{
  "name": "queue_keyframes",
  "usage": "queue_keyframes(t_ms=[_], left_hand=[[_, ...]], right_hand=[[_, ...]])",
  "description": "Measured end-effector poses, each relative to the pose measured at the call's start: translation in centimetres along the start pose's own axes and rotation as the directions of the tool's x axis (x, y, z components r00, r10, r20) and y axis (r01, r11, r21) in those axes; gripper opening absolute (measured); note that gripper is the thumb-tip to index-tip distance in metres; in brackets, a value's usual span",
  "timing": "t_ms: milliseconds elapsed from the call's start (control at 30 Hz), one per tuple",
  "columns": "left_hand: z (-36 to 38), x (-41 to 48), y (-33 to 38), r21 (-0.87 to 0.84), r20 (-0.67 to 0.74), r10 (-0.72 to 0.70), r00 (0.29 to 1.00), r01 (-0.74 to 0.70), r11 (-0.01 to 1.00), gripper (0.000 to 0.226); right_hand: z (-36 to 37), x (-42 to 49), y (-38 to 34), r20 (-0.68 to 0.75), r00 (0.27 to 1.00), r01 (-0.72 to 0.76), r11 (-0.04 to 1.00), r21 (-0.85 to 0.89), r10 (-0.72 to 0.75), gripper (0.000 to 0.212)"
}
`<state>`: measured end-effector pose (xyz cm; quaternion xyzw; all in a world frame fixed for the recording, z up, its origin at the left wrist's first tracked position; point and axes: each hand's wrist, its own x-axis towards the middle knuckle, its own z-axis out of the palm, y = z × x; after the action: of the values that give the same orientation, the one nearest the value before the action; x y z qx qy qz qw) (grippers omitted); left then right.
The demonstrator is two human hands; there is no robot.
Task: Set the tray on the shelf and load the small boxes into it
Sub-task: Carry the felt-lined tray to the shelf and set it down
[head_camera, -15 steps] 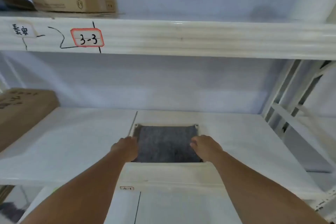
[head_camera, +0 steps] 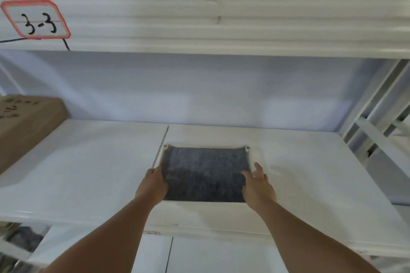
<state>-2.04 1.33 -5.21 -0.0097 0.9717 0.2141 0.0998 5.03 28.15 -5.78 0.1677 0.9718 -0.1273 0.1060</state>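
Plainly, the grey-lined tray (head_camera: 206, 173) is sitting flat on the white shelf (head_camera: 88, 173), toward 6 o'clock near the front edge. The left hand (head_camera: 152, 186) is lying against the tray's 9 o'clock wall, and I cannot tell whether its fingers are gripping; the right hand (head_camera: 258, 186) is touching the 3 o'clock rim with fingers loosely spread. A cardboard box (head_camera: 28, 126) is sitting at 9 o'clock.

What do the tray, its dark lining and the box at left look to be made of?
The tray is probably white plastic: smooth, with moulded rounded corners. Its lining looks like grey felt: mottled, fuzzy, matte. The cardboard box is brown and matte, with dark print too blurred to read.
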Motion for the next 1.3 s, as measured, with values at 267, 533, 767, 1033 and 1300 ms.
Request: queue_keyframes(t_ms=[267,533,767,1033,1300], left_hand=[[0.0,1.1,-1.2,-0.345,0.042,-0.169,0.985,0.173,0.922,0.022],[-0.8,1.6,-1.5,-0.706,0.254,-0.142,0.957,0.283,0.65,0.027],[-1.9,1.3,0.0,-0.79,0.259,0.014,0.966,0.203,0.578,0.031],[-2.2,-0.1,4.2,-0.817,0.259,0.243,0.935,0.078,0.571,0.049],[-1.2,-4.0,10.1,-0.831,0.318,0.441,0.839,0.023,0.556,0.055]], right_hand=[[0.5,0.2,0.4,0.048,0.909,-0.39,0.804,0.45,0.414,0.041],[0.5,-1.7,0.9,0.097,0.86,-0.389,0.518,0.762,0.502,0.032],[-0.3,-5.5,1.2,0.05,0.801,-0.318,0.354,0.879,0.596,0.014],[-1.8,-11.8,3.3,-0.028,0.668,-0.277,0.284,0.918,0.743,0.023],[-3.0,-19.8,5.6,-0.113,0.485,-0.21,0.241,0.948,0.867,0.021]])
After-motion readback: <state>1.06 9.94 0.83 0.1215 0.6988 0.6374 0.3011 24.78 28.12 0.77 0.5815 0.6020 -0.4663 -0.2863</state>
